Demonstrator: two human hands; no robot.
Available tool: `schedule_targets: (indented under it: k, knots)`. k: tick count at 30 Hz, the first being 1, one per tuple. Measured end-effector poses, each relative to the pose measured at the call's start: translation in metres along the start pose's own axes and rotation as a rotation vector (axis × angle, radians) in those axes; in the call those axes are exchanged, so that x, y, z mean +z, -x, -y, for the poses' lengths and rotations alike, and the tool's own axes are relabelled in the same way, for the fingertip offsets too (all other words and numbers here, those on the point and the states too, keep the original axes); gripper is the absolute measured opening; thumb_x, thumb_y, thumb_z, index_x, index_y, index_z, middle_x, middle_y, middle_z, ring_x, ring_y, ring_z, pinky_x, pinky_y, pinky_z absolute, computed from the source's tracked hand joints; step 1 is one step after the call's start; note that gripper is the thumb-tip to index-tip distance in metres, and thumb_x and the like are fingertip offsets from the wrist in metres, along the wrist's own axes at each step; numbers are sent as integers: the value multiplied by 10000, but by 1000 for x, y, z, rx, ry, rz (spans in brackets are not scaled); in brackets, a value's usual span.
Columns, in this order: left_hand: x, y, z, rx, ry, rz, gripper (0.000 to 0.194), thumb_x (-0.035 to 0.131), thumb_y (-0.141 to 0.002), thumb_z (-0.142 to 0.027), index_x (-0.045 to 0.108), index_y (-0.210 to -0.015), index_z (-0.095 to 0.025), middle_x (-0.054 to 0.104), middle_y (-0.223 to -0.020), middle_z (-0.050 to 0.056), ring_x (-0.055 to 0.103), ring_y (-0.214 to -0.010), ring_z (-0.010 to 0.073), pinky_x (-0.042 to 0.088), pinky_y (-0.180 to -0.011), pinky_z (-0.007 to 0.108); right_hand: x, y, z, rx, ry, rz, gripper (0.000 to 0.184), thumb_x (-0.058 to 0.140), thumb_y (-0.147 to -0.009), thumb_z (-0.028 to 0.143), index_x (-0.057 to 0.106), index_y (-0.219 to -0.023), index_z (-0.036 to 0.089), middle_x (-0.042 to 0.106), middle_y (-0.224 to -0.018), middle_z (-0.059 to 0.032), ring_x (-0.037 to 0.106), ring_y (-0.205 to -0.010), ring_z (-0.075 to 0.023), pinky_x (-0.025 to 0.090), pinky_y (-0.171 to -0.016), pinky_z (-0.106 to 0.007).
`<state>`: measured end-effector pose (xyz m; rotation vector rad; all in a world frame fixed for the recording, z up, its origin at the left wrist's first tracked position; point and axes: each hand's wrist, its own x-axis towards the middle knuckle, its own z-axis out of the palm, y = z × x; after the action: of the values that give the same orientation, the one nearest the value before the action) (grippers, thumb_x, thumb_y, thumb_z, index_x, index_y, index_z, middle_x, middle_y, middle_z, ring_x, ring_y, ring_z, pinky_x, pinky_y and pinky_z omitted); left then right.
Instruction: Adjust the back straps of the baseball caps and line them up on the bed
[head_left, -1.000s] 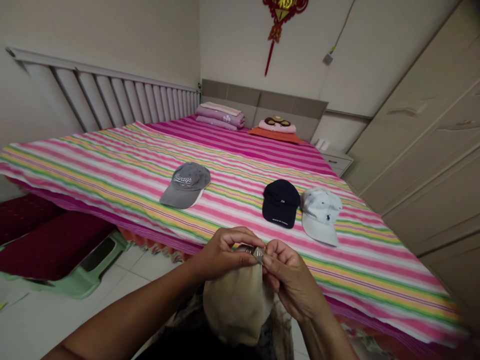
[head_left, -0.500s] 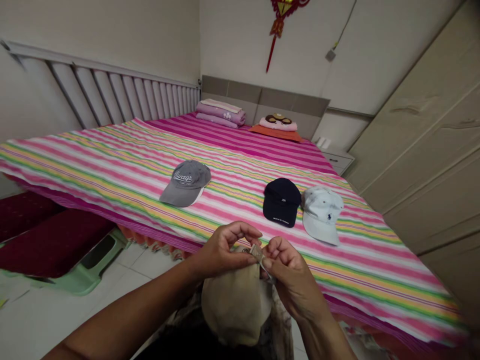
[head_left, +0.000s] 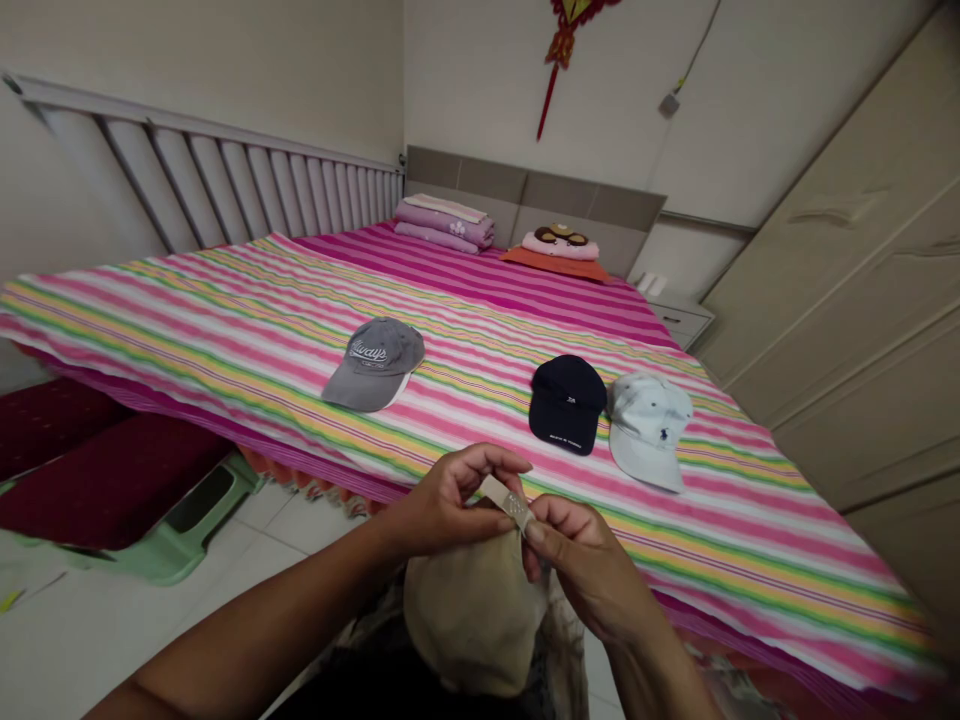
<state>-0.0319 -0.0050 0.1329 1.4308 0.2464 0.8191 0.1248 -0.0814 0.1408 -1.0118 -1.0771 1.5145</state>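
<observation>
A beige cap (head_left: 472,620) hangs over my lap, its back strap (head_left: 514,506) turned up between my hands. My left hand (head_left: 465,500) curls round the cap's edge, thumb along the base of the strap and fingers arched above. Between thumb and fingers, my right hand (head_left: 574,550) pinches the strap's lower right end. Small light dots show on the strap. On the bed in front lie a grey cap (head_left: 377,362) with white lettering, a dark navy cap (head_left: 568,402), and a pale cap (head_left: 649,430) touching the navy one.
The bed (head_left: 247,330) has a striped cover. Folded purple bedding (head_left: 442,225) and an orange pillow (head_left: 555,264) rest by the headboard (head_left: 480,180). Left below stands a green stool (head_left: 180,555) beside dark red cushions (head_left: 120,480). A wardrobe (head_left: 847,270) lines the right side.
The strap now stands out further between my hands, with more of its dotted face showing. My right hand has shifted slightly down and right. The caps on the bed stay put.
</observation>
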Motion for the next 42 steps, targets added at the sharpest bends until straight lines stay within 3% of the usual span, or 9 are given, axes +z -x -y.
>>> schedule_targets:
  k: [5,9,21,25,30,34,38,42]
  knots:
    - [-4,0,1,30,11,-19,410,664,-666,-154,524,-1052,-170,591,-882,48,570,-769,113,438,-683,221,0,1,5,-3,-43,-9,231,633,-700,372,584,-711,146,581,-602,-7,495,-583,-106,355,-568,-224]
    - [-4,0,1,32,-12,-13,412,659,-672,-148,526,-1061,-178,594,-885,45,568,-775,108,437,-686,215,-4,1,3,-7,33,-50,217,654,-687,331,577,-640,134,566,-528,2,454,-516,-85,318,-535,-219]
    - [-4,2,-4,-6,-140,-13,410,696,-629,-197,570,-1017,-150,624,-850,53,585,-740,126,458,-660,229,6,0,6,63,-31,-103,266,693,-630,358,532,-629,147,552,-463,10,424,-429,-80,294,-466,-218]
    - [-6,1,-10,32,-276,-10,358,710,-608,-200,614,-949,-147,637,-830,48,589,-766,139,458,-681,232,7,1,8,75,-79,-74,273,693,-630,367,531,-654,149,562,-497,4,441,-450,-88,323,-476,-223]
    - [-9,2,-6,-38,-158,-75,376,718,-602,-243,622,-950,-138,654,-848,58,602,-763,148,465,-700,259,3,3,10,31,-31,4,271,544,-765,413,576,-724,147,582,-598,-19,484,-545,-111,363,-535,-238]
    - [-9,3,-1,-56,-189,-73,348,713,-610,-250,632,-929,-136,666,-835,65,601,-832,173,458,-760,291,0,4,9,55,60,18,230,646,-687,359,590,-639,142,582,-578,-13,473,-550,-104,354,-556,-235]
    - [-10,3,-3,-20,-273,-62,303,708,-617,-267,639,-882,-136,671,-812,60,605,-817,173,444,-808,324,2,4,8,68,55,-10,254,651,-671,374,578,-594,144,562,-501,-6,447,-486,-101,319,-504,-238]
    - [-11,1,-7,103,-428,13,228,694,-635,-273,649,-819,-146,677,-801,52,619,-790,168,374,-911,379,4,2,7,105,29,-31,243,660,-658,348,561,-577,141,547,-452,4,438,-441,-93,303,-488,-236]
